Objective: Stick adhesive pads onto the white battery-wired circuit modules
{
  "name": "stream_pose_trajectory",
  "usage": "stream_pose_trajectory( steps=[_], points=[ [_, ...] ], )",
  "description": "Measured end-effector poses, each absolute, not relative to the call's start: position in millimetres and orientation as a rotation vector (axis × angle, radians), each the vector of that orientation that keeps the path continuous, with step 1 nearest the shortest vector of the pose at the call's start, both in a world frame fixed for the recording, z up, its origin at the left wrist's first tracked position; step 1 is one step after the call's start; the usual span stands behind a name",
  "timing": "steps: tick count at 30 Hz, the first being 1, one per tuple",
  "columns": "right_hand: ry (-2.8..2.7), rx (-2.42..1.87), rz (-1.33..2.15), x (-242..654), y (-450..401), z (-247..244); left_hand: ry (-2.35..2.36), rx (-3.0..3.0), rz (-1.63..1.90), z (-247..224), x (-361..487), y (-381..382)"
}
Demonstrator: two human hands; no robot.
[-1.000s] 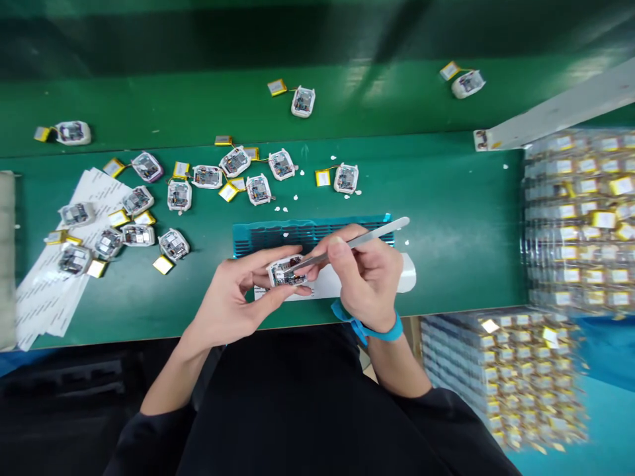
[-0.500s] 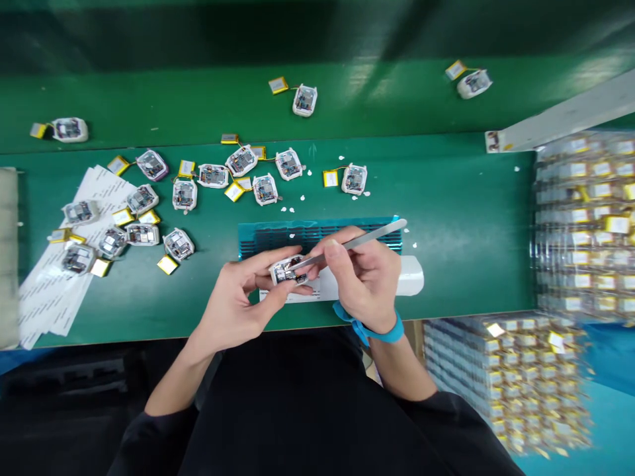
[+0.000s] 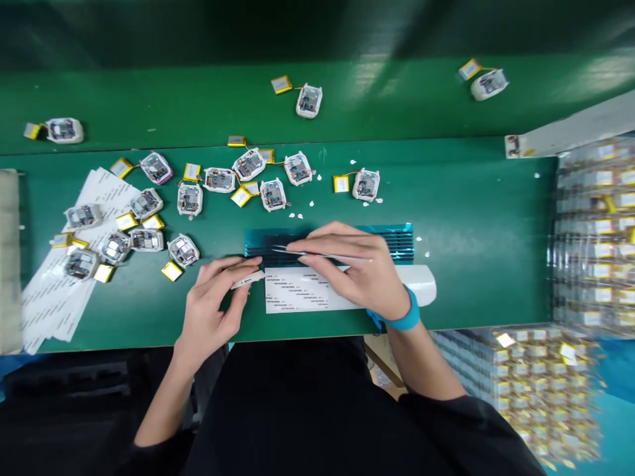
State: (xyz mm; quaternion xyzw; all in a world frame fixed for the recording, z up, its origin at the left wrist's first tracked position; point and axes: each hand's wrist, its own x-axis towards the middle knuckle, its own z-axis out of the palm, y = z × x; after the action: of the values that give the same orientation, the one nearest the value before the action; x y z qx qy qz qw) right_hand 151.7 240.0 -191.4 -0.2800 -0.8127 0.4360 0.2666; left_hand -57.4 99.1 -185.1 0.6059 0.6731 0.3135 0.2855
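Green workbench (image 3: 461, 218): right hand (image 3: 354, 268) pinches tweezers (image 3: 322, 253), left hand (image 3: 211, 307) pinches a white scrap (image 3: 247, 279).

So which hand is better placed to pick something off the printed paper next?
Probably the right hand. It holds steel tweezers just beyond the printed white sheet, with the tips free. The left hand is already pinching a small white piece.

steel tweezers (image 3: 322, 254), held level, small white strip (image 3: 247, 279)
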Motion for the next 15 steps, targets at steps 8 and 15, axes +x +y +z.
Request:
stream_pose_trajectory(
  steps=[8,15],
  points=[
    [-2.204,-0.802,1.307,133,227,-211,1.806,1.759,0.846,-199,-59,98],
    [-2.436,-0.536,0.696,132,224,-213,1.82,1.745,0.762,-206,-58,99]
  ],
)
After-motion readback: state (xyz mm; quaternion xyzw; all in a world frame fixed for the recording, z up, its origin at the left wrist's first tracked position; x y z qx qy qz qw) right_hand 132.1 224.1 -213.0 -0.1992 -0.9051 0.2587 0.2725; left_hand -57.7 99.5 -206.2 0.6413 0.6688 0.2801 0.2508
